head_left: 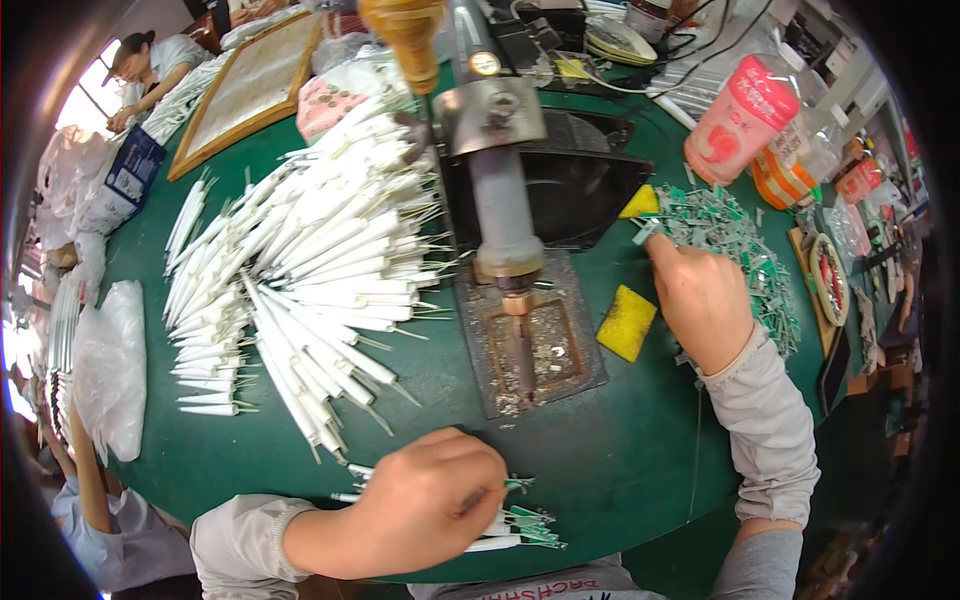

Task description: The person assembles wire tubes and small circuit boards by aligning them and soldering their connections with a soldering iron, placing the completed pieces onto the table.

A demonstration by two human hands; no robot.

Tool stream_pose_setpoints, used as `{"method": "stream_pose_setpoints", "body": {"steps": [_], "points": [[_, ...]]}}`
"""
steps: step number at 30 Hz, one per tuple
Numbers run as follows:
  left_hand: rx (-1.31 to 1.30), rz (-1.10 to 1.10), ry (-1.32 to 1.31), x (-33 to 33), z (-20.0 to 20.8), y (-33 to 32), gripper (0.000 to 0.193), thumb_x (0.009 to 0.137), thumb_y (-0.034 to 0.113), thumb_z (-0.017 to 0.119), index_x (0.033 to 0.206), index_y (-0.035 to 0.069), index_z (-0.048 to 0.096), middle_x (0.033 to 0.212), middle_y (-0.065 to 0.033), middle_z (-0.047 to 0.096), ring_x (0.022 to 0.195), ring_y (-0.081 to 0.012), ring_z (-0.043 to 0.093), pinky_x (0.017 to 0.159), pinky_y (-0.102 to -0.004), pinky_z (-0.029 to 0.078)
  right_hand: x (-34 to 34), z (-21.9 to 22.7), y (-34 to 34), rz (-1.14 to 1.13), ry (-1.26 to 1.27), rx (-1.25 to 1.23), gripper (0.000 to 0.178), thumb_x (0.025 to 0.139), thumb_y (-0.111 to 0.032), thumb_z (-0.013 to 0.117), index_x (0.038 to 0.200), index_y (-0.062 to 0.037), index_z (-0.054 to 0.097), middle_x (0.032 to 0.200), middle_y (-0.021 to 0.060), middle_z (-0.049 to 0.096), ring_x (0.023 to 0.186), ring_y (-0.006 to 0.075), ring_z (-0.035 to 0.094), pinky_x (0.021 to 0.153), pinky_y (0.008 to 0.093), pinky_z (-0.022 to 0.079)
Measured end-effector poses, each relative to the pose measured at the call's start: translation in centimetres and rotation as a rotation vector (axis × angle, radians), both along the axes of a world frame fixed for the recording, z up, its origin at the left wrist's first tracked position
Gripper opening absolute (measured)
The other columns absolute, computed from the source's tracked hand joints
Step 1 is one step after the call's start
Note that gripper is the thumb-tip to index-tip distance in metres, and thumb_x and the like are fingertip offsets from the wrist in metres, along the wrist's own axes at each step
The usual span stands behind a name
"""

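My left hand point(425, 500) is closed near the table's front edge, its fingertips pinched. A small green piece point(519, 483) pokes out at these fingertips; what else they hold is hidden. Beneath and beside it lie several white sticks point(492, 544) with green ends. My right hand point(705, 300) pinches a small pale green-and-silver piece point(645, 233) beside a heap of similar small pieces point(765, 270). Between my hands, a soldering iron point(500, 200) stands clamped tip down over a dirty metal tray point(575, 345).
A big pile of white sticks with thin wires point(330, 240) covers the table's left. Yellow sponges point(627, 323) lie near my right hand. Pink-labelled bottles point(740, 120) stand at the back right. A wood-framed board point(245, 90) lies far left; another person point(160, 75) sits beyond.
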State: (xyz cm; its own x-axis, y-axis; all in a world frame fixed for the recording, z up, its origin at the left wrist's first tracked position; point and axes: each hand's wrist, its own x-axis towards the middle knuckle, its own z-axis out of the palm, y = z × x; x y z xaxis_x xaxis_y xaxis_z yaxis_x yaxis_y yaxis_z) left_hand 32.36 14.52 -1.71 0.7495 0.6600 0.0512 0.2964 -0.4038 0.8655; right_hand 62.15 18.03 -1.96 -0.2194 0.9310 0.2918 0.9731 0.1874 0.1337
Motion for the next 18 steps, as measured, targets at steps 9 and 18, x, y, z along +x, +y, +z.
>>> {"method": "stream_pose_setpoints", "body": {"steps": [9,18], "points": [[0.176,-0.064,-0.010,-0.1,0.1,-0.2,0.014,0.070,0.001,0.071,0.079,0.003,0.060,0.087,-0.0083,0.055,0.076,-0.0275,0.054,0.067,-0.0344,0.046,-0.2,-0.7,0.3,0.100,-0.010,0.105,0.016,0.070,0.002,0.059,0.081,-0.0021,0.049,0.065,0.0136,0.054,0.060,0.0313,0.058,0.053,0.0407,0.048],[1.034,0.205,0.601,-1.3,-0.1,5.5,0.019,0.066,0.009,0.059,0.084,0.004,0.059,0.092,-0.0094,0.050,0.091,-0.0259,0.049,0.073,-0.0339,0.044,-1.8,2.0,-1.3,0.061,0.259,0.126,0.022,0.067,0.004,0.058,0.086,-0.0018,0.049,0.067,0.0155,0.053,0.060,0.0351,0.057,0.053,0.0429,0.045]]}}
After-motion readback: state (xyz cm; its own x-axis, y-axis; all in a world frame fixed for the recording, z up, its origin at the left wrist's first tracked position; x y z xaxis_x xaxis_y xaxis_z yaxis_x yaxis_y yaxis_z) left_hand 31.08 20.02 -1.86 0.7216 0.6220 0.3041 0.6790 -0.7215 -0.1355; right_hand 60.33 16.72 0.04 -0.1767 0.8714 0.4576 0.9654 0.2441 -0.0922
